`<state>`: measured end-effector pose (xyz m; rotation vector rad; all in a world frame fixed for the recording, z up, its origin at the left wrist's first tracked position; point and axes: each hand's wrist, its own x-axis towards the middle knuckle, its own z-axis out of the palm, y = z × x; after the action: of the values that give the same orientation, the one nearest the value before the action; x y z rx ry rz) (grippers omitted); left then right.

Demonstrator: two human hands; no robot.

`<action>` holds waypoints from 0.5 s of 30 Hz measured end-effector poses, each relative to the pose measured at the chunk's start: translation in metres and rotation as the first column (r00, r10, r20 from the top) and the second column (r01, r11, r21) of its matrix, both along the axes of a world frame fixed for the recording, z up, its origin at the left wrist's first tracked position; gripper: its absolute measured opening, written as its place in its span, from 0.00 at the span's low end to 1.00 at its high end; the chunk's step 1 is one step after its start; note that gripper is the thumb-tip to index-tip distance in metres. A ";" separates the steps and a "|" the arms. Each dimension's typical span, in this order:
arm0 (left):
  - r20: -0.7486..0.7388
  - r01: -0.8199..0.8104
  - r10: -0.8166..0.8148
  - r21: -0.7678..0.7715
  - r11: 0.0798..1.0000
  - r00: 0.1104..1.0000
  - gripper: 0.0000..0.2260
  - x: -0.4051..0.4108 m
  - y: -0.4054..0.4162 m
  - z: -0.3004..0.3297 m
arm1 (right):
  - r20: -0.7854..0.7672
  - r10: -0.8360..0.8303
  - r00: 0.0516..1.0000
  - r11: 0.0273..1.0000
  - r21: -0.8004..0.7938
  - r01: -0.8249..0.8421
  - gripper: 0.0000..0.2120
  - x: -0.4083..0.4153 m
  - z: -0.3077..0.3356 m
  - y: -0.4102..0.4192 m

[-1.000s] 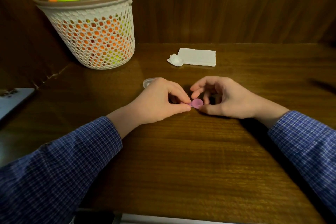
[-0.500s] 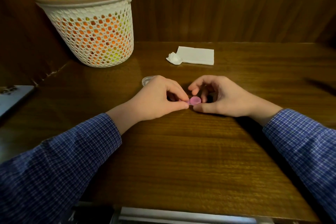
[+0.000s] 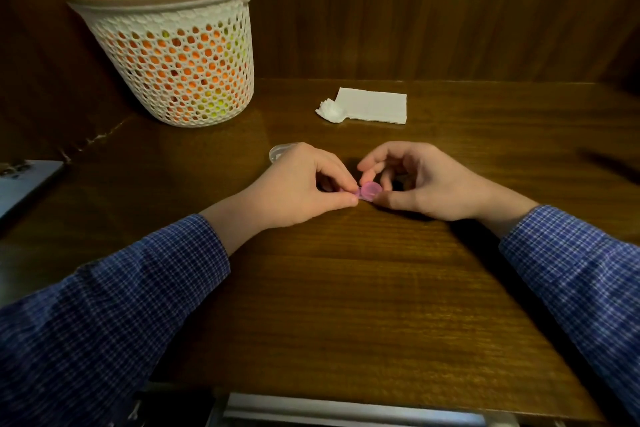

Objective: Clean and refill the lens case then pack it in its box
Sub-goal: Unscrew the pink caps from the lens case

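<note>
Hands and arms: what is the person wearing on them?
Both arms are in long sleeves of a dark blue shirt with a fine white check, reaching the wrists. The left hand and right hand are bare: no gloves, rings or watch show.

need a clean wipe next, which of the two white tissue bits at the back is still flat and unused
The folded tissue, a neat flat rectangle. The crumpled wad touching its left end is scrunched into a small lump.

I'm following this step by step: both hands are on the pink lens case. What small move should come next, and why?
Probably twist the pink cap with the right hand while the left hand pinches the lens case's other end steady. Both hands grip it low over the table, and a folded tissue waits behind.
</note>
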<state>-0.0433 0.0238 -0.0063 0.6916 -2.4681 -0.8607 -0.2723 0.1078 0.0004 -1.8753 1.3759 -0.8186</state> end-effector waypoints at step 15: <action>-0.002 -0.023 0.023 0.039 0.999 1.000 0.07 -0.001 -0.001 -0.004 | 0.165 -0.245 0.955 0.964 -0.068 0.259 0.08 -0.003 0.004 -0.003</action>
<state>-0.0440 0.0231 -0.0107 0.7307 -2.4421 -0.9023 -0.2754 0.1046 0.0048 -1.6801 1.5202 -1.1454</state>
